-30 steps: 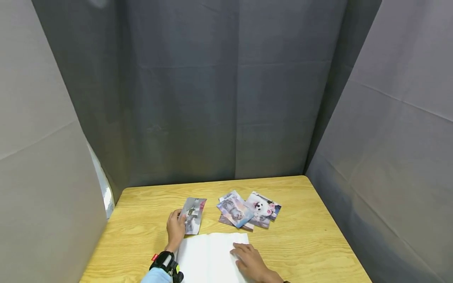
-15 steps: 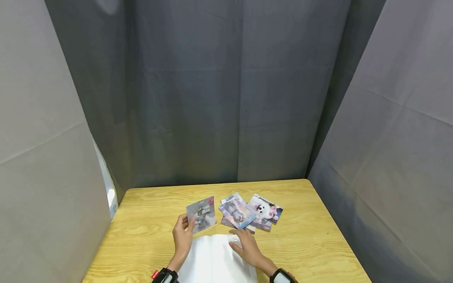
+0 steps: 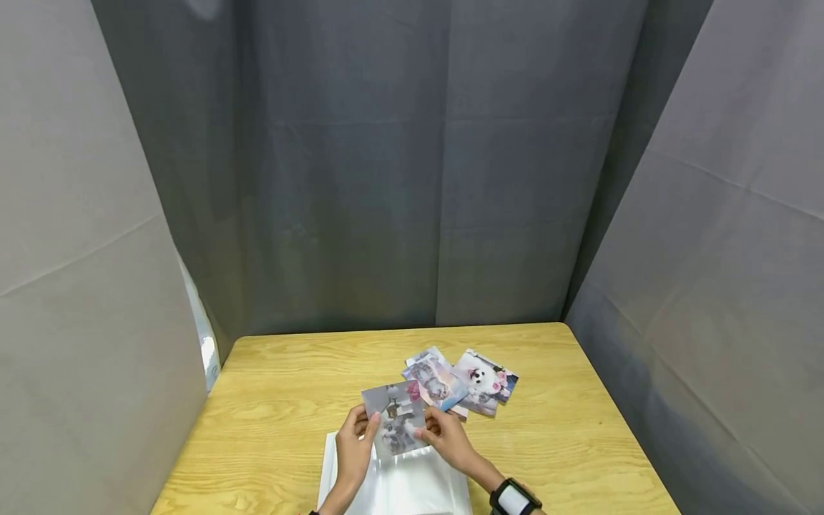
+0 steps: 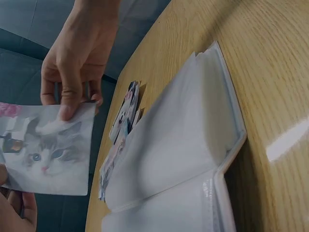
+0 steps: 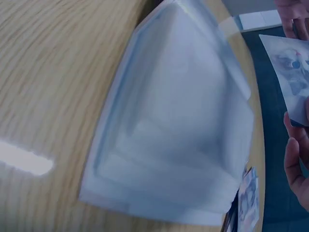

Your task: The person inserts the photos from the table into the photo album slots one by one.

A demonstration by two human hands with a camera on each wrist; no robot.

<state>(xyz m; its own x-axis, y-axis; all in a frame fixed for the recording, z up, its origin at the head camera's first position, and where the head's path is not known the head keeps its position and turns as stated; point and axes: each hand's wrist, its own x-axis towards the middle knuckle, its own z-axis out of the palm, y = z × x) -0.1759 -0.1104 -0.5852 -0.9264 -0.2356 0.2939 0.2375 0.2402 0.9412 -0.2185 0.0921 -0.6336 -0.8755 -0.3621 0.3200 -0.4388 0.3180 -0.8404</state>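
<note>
Kitten photo (image 3: 395,420) is mostly grey with bits of blue and pink; photo album (image 3: 418,490), bottom centre of the head view, pretty much all white; tabletop (image 3: 277,400) is yellow woodgrain.

Paper photo (image 3: 394,420), plastic album (image 3: 418,488), glossy wooden table (image 3: 270,415)

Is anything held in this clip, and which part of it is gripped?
Yes, a cat photo. Seen from the head view, the left hand pinches its left edge; the right hand pinches its right edge near the lower corner.
</note>
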